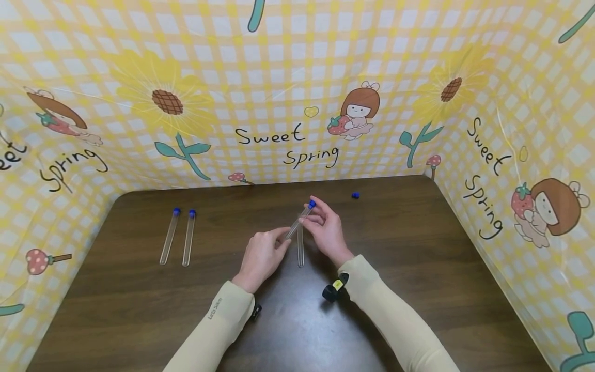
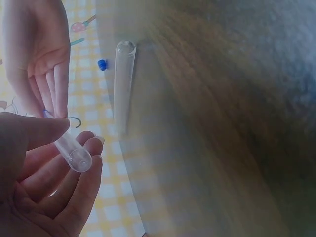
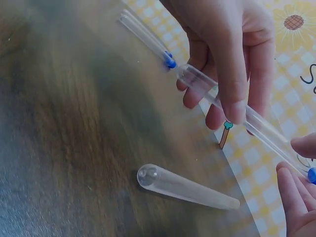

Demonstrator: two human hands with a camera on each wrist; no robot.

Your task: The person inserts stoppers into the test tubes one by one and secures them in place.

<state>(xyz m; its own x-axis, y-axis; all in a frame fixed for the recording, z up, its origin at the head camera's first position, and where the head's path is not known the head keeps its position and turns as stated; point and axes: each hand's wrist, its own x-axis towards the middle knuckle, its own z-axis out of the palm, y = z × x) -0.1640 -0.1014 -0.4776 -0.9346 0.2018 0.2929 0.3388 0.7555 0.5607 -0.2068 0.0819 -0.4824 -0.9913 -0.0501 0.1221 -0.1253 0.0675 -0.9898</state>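
Two capped clear plastic tubes (image 1: 178, 236) lie on dark wooden counter (image 1: 418, 268). Left hand (image 1: 260, 258) and right hand (image 1: 327, 230) pinch blue-capped clear tube (image 1: 299, 219) mid-air above uncapped clear tube (image 1: 300, 247); loose blue cap (image 1: 355, 196) far right.

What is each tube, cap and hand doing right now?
Held tube: lifted, tilted, blue cap on.
Open tube: lying on the table, no cap.
Two capped tubes: lying side by side.
Loose blue cap: alone on table.
Left hand: pinching the tube's bottom.
Right hand: pinching the capped end.

tabletop (image 2: 222, 98) blurred, loose blue cap (image 1: 355, 195) tiny
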